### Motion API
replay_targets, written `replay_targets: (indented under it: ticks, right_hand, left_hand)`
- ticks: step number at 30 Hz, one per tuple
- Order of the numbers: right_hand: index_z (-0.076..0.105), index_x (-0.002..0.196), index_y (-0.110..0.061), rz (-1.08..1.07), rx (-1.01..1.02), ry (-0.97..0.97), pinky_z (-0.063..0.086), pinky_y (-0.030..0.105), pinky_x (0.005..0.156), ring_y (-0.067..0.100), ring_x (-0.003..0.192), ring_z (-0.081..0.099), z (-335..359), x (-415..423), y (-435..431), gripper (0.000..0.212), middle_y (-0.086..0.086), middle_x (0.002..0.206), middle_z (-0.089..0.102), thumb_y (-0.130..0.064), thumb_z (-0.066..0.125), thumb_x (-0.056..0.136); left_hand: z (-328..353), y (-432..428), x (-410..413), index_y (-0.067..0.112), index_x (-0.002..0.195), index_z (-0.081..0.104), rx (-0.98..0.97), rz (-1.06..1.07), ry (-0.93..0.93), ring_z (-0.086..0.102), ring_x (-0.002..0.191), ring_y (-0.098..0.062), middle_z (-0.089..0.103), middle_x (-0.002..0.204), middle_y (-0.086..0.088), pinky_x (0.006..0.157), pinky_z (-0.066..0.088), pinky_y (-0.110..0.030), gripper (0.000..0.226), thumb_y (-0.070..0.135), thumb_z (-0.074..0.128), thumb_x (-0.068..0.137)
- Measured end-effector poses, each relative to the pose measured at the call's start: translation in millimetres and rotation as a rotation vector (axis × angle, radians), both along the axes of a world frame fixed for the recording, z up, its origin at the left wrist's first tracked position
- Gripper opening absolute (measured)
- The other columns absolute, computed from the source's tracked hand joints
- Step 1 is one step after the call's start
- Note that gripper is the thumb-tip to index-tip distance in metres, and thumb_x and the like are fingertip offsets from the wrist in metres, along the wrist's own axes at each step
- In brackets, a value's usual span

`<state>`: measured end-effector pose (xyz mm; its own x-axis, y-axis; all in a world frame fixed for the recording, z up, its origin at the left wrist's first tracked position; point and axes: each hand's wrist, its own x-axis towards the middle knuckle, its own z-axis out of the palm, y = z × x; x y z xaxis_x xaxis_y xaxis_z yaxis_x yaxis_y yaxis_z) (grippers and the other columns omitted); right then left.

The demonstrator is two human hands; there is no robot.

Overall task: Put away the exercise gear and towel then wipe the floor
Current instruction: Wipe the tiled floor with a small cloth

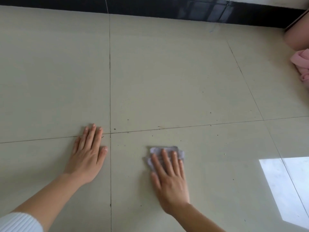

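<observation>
Head view. Floor [167, 72]: glossy pale beige square tiles, thin dark grout lines, and scattered dark specks near the joint where 4 tiles meet.

Left hand [87, 156]: flat on the floor just left of that joint. Grip fully open, fingers straight, holding nothing. White ribbed sleeve [18, 221] at the forearm.

Right hand [170, 178]: slightly blurred. Grip open, 4 straight fingers pressing a small crumpled grey-lilac cloth [154, 150] onto the tile.

Edges: black glossy skirting [167, 12] along the far side, pink bunched fabric [301, 64] at the right margin. Bare tile lies between.
</observation>
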<state>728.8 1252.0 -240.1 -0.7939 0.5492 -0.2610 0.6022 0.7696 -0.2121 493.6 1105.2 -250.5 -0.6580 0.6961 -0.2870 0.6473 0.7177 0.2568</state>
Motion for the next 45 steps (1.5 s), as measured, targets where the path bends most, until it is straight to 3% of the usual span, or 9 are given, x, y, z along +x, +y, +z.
replay_targets:
  ticks: [7,11,19,24,30,34,39,42,45]
  right_hand:
    - [0.012,0.153,-0.032,0.715,0.14,-0.049,0.01,0.043,0.116,0.03,0.147,0.014,-10,-64,70,0.053,0.003,0.159,0.02,-0.049,0.014,0.102]
    - [-0.009,0.147,-0.04,0.287,0.183,-0.021,-0.008,0.038,0.119,0.026,0.149,-0.005,-9,-116,112,0.06,0.001,0.163,0.004,-0.059,-0.016,0.091]
    - [-0.009,0.151,-0.038,-0.086,0.012,-0.035,-0.017,0.039,0.117,0.023,0.146,-0.022,-5,-173,100,0.056,-0.005,0.161,-0.014,-0.054,0.004,0.099]
    - [-0.012,0.151,-0.035,0.382,-0.009,-0.017,-0.024,0.042,0.113,0.029,0.142,-0.029,-2,-178,29,0.08,0.0,0.159,-0.019,-0.056,-0.036,0.078]
    - [-0.015,0.148,-0.036,0.883,-0.099,-0.012,-0.024,0.042,0.114,0.025,0.141,-0.034,2,-146,-41,0.053,-0.004,0.157,-0.022,-0.049,0.005,0.101]
    - [0.014,0.152,-0.033,1.132,-0.041,0.04,-0.011,0.043,0.118,0.028,0.148,-0.009,-8,-149,-32,0.054,-0.001,0.161,0.008,-0.048,0.014,0.101]
    - [0.018,0.152,-0.029,0.754,0.126,-0.001,0.003,0.042,0.116,0.03,0.146,0.015,-9,-165,17,0.058,0.002,0.158,0.026,-0.05,0.001,0.101]
    - [-0.012,0.149,-0.033,0.428,0.191,-0.006,-0.015,0.039,0.117,0.026,0.146,-0.01,-5,-171,66,0.064,0.002,0.162,-0.001,-0.057,-0.02,0.09]
    - [-0.026,0.145,-0.036,0.164,0.104,-0.114,-0.016,0.041,0.118,0.024,0.145,-0.025,2,-178,95,0.058,-0.003,0.159,-0.022,-0.056,-0.006,0.094]
  left_hand:
    - [-1,-3,-2,0.023,0.145,-0.017,0.036,-0.015,0.027,-0.024,0.141,-0.007,-0.022,0.154,0.007,0.115,-0.011,-0.029,0.07,0.056,-0.004,0.085]
    - [-1,-12,-5,0.026,0.146,-0.016,0.054,0.029,0.003,-0.028,0.14,-0.007,-0.027,0.153,0.003,0.115,-0.013,-0.027,0.07,0.058,-0.003,0.086]
    - [1,-69,-38,0.015,0.151,0.009,-0.057,0.343,0.087,0.0,0.146,-0.032,0.003,0.157,-0.021,0.116,0.006,-0.046,0.08,0.06,0.006,0.086]
    - [0,-60,-36,0.016,0.152,0.007,-0.043,0.385,0.075,-0.005,0.146,-0.031,-0.001,0.158,-0.019,0.116,0.002,-0.046,0.08,0.059,0.003,0.084]
    - [7,-67,-48,0.015,0.15,-0.004,-0.121,0.3,0.004,-0.014,0.145,-0.029,-0.011,0.156,-0.019,0.116,-0.006,-0.038,0.088,0.063,0.0,0.077]
    - [24,-82,-58,0.017,0.151,-0.001,-0.172,0.191,-0.016,-0.009,0.146,-0.022,-0.008,0.158,-0.011,0.118,0.001,-0.035,0.074,0.056,0.003,0.088]
    - [22,-101,-46,0.029,0.149,-0.011,-0.17,0.234,0.004,-0.013,0.146,-0.019,-0.015,0.158,-0.007,0.118,-0.002,-0.034,0.069,0.059,-0.005,0.087]
    - [13,-106,-46,0.031,0.144,-0.02,-0.146,0.244,0.035,-0.022,0.142,-0.014,-0.022,0.156,-0.005,0.117,-0.004,-0.035,0.073,0.063,-0.009,0.08]
    - [13,-104,-50,0.029,0.148,-0.008,-0.113,0.255,0.037,-0.018,0.144,-0.016,-0.015,0.158,-0.007,0.116,-0.005,-0.033,0.079,0.064,-0.005,0.077]
